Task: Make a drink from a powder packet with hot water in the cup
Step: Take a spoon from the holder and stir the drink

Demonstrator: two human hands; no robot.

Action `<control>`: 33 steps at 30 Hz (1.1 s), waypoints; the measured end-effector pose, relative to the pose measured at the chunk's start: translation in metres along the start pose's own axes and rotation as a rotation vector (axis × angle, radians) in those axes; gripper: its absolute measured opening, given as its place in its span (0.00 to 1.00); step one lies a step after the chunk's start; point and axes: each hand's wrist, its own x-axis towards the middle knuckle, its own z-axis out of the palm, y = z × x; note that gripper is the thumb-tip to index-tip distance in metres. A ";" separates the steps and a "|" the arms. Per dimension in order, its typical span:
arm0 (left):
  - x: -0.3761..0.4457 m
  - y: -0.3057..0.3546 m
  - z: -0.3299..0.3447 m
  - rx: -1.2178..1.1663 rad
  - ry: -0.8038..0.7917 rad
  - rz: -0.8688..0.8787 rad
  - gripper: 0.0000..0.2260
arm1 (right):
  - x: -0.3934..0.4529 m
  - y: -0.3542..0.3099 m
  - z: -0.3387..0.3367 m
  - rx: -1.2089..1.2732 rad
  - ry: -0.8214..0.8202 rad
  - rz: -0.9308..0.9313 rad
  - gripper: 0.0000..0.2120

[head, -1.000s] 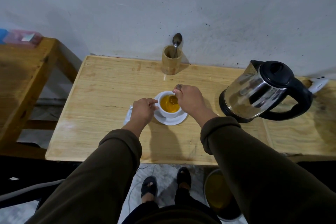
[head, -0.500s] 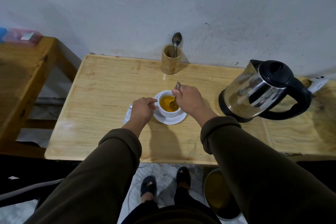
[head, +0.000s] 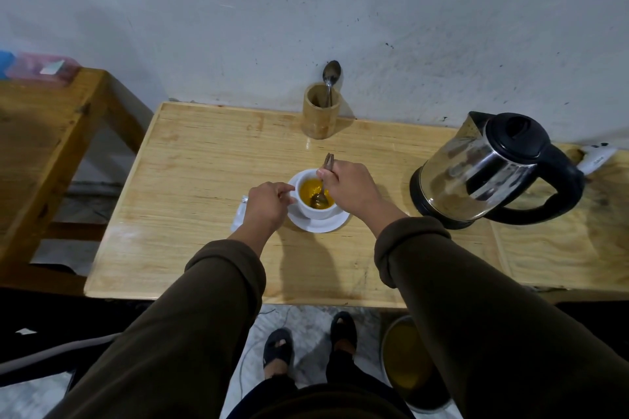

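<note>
Pale wood tabletop point(head: 190, 187): at left a small clear packet point(head: 240, 214) lies flat, partly under the left hand point(head: 269, 206), whose grip is closed on the side of the white cup point(head: 315, 211). Cup sits on a white saucer point(head: 335, 223), holding orange-yellow liquid; right hand point(head: 350, 185), just right of it, grip pinched on the handle of a metal spoon point(head: 320, 196), bowl dipped in the liquid. Behind, a bamboo holder point(head: 321, 112) with a second spoon point(head: 331, 73); far right, a steel kettle point(head: 476, 173) well apart from the cup.
</note>
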 end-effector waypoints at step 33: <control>-0.003 0.001 0.000 0.032 0.013 0.019 0.13 | -0.007 0.011 0.001 -0.037 0.079 -0.039 0.14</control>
